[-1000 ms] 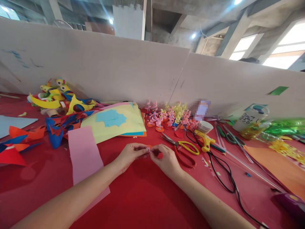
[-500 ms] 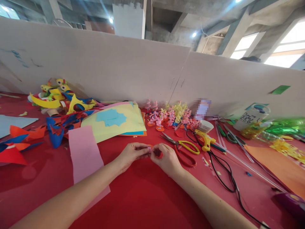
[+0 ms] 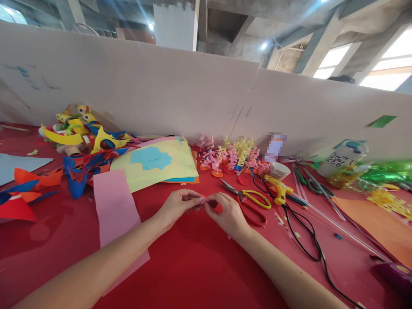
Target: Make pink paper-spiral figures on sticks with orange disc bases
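Observation:
My left hand (image 3: 180, 209) and my right hand (image 3: 229, 214) meet above the red table, fingertips almost touching. Both are closed in a pinch on a small pink and red paper piece (image 3: 204, 203), mostly hidden by the fingers. Scissors (image 3: 249, 197) with one yellow and one red handle lie spread just beyond my right hand. A pink paper sheet (image 3: 116, 210) lies beside and partly under my left forearm. Behind the hands stand several curled pink and yellow paper pieces on round orange bases (image 3: 219, 173).
A yellow glue gun (image 3: 279, 189) with a black cord lies to the right, near a paper cup (image 3: 279, 170). Stacked coloured sheets (image 3: 180, 161) and cut paper shapes (image 3: 79, 176) fill the left. A white partition (image 3: 144, 90) borders the table's back.
The hands stay in nearly the same place, with the fingertips slightly shifted on the small paper piece. Less of its pink part shows now. The view has moved very slightly.

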Demonstrator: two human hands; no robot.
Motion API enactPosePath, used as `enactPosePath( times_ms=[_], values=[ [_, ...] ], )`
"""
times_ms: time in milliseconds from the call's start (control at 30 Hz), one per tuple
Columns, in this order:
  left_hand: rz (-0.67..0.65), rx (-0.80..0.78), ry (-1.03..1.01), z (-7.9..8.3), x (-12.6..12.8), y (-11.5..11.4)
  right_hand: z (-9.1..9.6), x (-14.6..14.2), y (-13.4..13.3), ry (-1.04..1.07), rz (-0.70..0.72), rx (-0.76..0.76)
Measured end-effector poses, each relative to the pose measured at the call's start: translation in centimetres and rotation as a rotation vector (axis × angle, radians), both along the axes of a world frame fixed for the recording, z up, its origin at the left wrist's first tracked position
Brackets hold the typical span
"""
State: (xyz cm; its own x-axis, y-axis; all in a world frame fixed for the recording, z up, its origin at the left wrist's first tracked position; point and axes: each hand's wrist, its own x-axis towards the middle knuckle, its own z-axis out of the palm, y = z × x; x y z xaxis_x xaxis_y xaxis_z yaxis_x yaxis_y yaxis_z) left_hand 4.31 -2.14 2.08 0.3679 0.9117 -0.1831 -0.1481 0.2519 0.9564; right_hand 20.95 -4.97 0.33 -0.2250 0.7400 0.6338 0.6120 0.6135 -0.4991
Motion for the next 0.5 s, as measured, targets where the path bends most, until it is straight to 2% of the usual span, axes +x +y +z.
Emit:
enactPosePath(
  times_ms=[233,400,500],
  values=[
    [-0.027,0.086,0.058,-0.53,0.18,-0.14,-0.03,-0.23,-0.06,-0.075,-0.059,0.081],
    [-0.078,0.135,0.084,-0.29,0.52,-0.60,0.06,-0.17,-0.03,-0.146,-0.114,0.130],
    [-0.061,0.172,0.087,-0.22,0.63,-0.72,-0.05,-0.04,0.06,-0.134,-0.105,0.119]
  ],
)
